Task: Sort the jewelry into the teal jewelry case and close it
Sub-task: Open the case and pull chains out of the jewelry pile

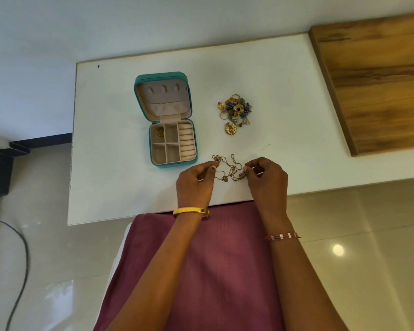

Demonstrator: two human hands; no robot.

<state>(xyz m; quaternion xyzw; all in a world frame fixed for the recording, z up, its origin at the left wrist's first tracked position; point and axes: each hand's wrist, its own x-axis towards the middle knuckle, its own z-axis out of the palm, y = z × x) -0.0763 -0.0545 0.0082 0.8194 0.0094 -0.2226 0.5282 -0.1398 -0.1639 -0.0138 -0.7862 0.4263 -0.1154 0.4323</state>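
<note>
white table [120, 187] against the wall | wood board [378, 87] on its far right corner | maroon cloth [201, 271] at near edge | black cable [22, 259] on glossy floor [368, 271]

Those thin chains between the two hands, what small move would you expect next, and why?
Probably easing the tangled chains apart. The left hand and right hand each pinch a bit of them just above the table, and the strands loop over each other. The teal case lies open with bare compartments, so one freed chain could go in.
</note>
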